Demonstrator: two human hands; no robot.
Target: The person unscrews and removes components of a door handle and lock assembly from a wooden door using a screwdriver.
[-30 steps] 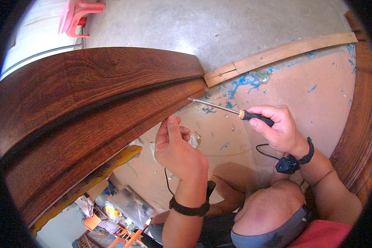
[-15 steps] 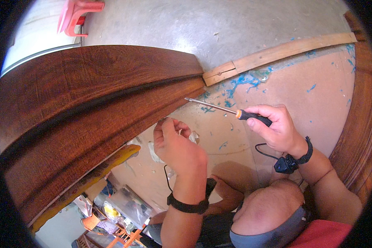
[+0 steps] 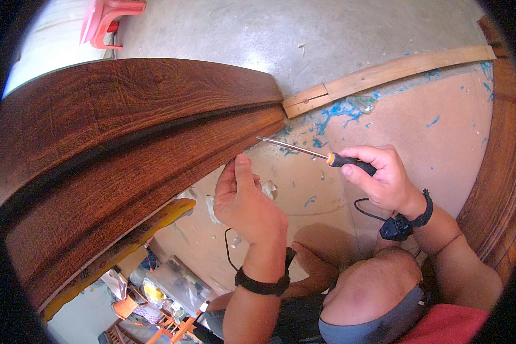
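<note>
A screwdriver (image 3: 304,150) with a black and orange handle is gripped in my right hand (image 3: 389,176). Its metal shaft points left, the tip close to the lower edge of a dark brown wood-grain panel (image 3: 137,126). My left hand (image 3: 249,198) is up beside that same edge, thumb and fingers pinched together. Whatever they hold, if anything, is hidden. Both wrists wear black straps with small dark devices and cables. Yellow foam-like material (image 3: 149,232) runs along the panel's near underside.
A pale wooden strip (image 3: 384,71) lies on the floor beyond brown board (image 3: 436,126) strewn with blue scraps. Another brown wood-grain panel (image 3: 493,166) stands at right. A pink plastic stool (image 3: 106,23) is far left; clutter and orange chairs (image 3: 126,307) sit lower left.
My left hand has turned slightly, its thumb now extended upward and the fingers pinched nearer the panel's edge. The panel has shifted slightly. My right hand and the screwdriver are almost unmoved.
</note>
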